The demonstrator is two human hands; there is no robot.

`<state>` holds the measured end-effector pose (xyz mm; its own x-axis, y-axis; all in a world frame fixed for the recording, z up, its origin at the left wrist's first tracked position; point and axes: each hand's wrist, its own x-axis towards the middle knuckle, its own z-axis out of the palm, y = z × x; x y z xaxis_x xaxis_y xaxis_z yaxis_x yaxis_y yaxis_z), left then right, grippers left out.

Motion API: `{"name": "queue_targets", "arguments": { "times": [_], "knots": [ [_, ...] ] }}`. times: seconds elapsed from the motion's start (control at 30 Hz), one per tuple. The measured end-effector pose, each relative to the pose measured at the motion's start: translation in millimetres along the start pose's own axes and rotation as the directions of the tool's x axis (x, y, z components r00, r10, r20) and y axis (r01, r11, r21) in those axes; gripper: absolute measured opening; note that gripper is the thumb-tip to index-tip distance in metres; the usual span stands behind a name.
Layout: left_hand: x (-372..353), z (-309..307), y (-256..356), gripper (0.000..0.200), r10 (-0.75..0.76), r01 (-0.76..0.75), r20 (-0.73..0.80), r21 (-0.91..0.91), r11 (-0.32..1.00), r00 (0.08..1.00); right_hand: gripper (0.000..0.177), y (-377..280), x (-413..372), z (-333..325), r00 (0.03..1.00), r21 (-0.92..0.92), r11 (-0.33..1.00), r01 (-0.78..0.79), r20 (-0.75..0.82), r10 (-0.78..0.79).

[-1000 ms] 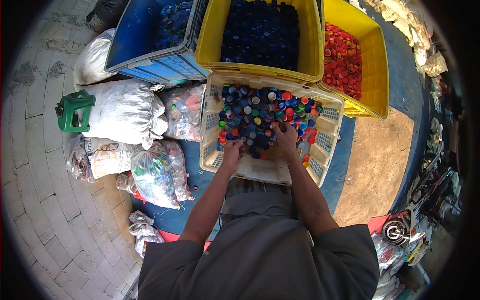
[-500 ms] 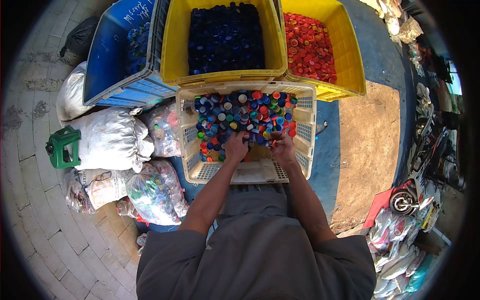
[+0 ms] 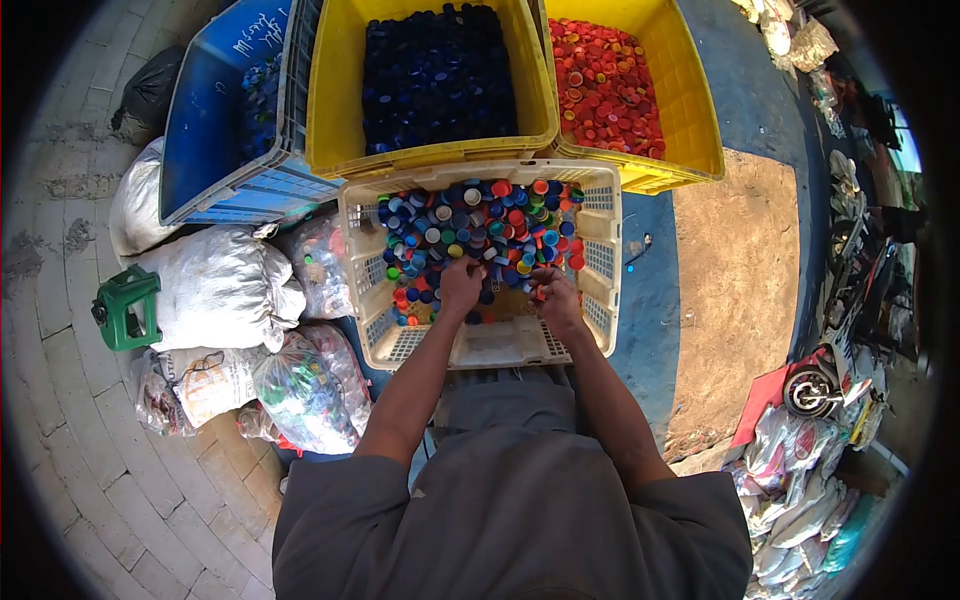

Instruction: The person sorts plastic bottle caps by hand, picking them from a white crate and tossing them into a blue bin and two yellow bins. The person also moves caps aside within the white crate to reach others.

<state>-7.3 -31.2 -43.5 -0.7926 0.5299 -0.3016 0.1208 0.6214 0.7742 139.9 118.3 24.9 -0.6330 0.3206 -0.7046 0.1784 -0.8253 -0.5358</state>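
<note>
Left hand: the left hand (image 3: 460,283) is down in the heap, fingers curled into the caps; whether they pinch anything cannot be told.
Right hand: the right hand (image 3: 556,298) sits just beside it, fingertips bunched close, with a small red cap (image 3: 539,293) at their tips; a real grip on it cannot be told.
Where the caps are: the mixed-colour plastic bottle caps (image 3: 470,222) lie in the cream perforated plastic basket (image 3: 602,262), right in front of the person's knees.
Sorted so far: beyond the basket, one yellow plastic crate (image 3: 430,155) looks brim-full of dark blue caps (image 3: 435,75); the second yellow plastic crate (image 3: 690,110) is well filled with red caps (image 3: 605,85).
Left to do: plenty, by the look of it; blue, red, green and white caps are jumbled thick across the basket's far half, with bare floor only near the hands.
Around: a blue plastic crate (image 3: 215,110) and tied white sacks (image 3: 215,285) sit to the left.
</note>
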Motion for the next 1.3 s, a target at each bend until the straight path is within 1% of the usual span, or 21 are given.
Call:
{"name": "queue_targets", "arguments": {
  "times": [0.1,0.2,0.3,0.5,0.57,0.6,0.77,0.83,0.9,1.0,1.1,1.13,1.2,1.3],
  "knots": [
    [-5.7,-3.6,-0.4,0.027,-0.039,0.035,-0.051,-0.079,0.996,0.998,0.034,-1.2,5.6,2.1,1.000,-0.044,0.999,0.003,-0.017,-0.004],
    [-12.2,-1.9,-0.3,0.032,0.022,-0.020,-0.081,0.032,0.999,0.997,0.034,2.2,14.0,0.7,1.000,-0.068,0.998,0.003,-0.004,-0.004],
    [-26.4,-6.8,13.5,0.038,0.031,-0.031,0.002,0.167,0.986,1.000,0.034,3.6,16.4,0.0,1.000,-0.080,0.997,-0.006,0.007,0.006],
    [-27.9,10.3,6.5,0.038,0.004,-0.017,0.035,0.380,0.925,0.999,0.036,2.6,11.8,-0.3,1.000,-0.121,0.992,-0.024,-0.001,0.024],
    [-23.0,18.4,-5.0,0.037,0.007,-0.007,0.001,0.374,0.928,1.000,0.036,-0.9,9.0,1.0,1.000,-0.132,0.991,-0.021,-0.008,0.020],
    [-22.0,15.6,-1.2,0.036,0.008,-0.001,-0.017,0.372,0.928,1.000,0.036,-0.6,7.6,0.6,1.000,-0.143,0.990,-0.016,-0.015,0.015],
    [-25.2,3.7,13.4,0.037,-0.057,0.044,0.024,0.368,0.929,0.998,0.036,4.0,11.7,-5.7,1.000,-0.148,0.989,-0.022,-0.016,0.020],
    [-24.1,6.4,9.2,0.038,-0.068,0.050,0.038,0.364,0.930,0.997,0.036,1.7,9.5,-0.3,0.999,-0.166,0.986,-0.026,-0.041,0.020],
    [-22.7,12.6,2.9,0.039,-0.078,0.058,0.045,0.346,0.936,0.996,0.035,2.2,9.2,0.7,1.000,-0.192,0.981,-0.015,-0.020,0.012],
    [-25.1,16.9,-0.2,0.037,-0.059,0.064,-0.026,0.280,0.958,0.998,0.035,1.0,6.9,1.6,1.000,-0.216,0.976,-0.023,-0.020,0.019],
    [-22.5,12.7,-1.9,0.036,-0.013,0.030,-0.117,0.147,0.989,0.993,0.035,1.4,8.6,1.0,0.999,-0.222,0.975,-0.029,-0.019,0.026],
    [-22.4,4.8,9.7,0.035,-0.041,0.045,-0.119,0.030,0.999,0.992,0.036,2.1,9.1,0.5,0.999,-0.221,0.975,-0.031,-0.017,0.028],
    [-21.3,-12.5,38.8,0.034,-0.096,0.071,-0.116,-0.202,0.977,0.989,0.034,4.3,10.8,1.2,0.999,-0.207,0.978,-0.037,-0.022,0.033],
    [-12.9,-35.4,78.7,0.031,0.003,-0.079,-0.195,-0.387,0.919,0.981,0.030,9.0,16.5,4.4,0.999,-0.238,0.971,-0.035,-0.010,0.033]
  ]
}}
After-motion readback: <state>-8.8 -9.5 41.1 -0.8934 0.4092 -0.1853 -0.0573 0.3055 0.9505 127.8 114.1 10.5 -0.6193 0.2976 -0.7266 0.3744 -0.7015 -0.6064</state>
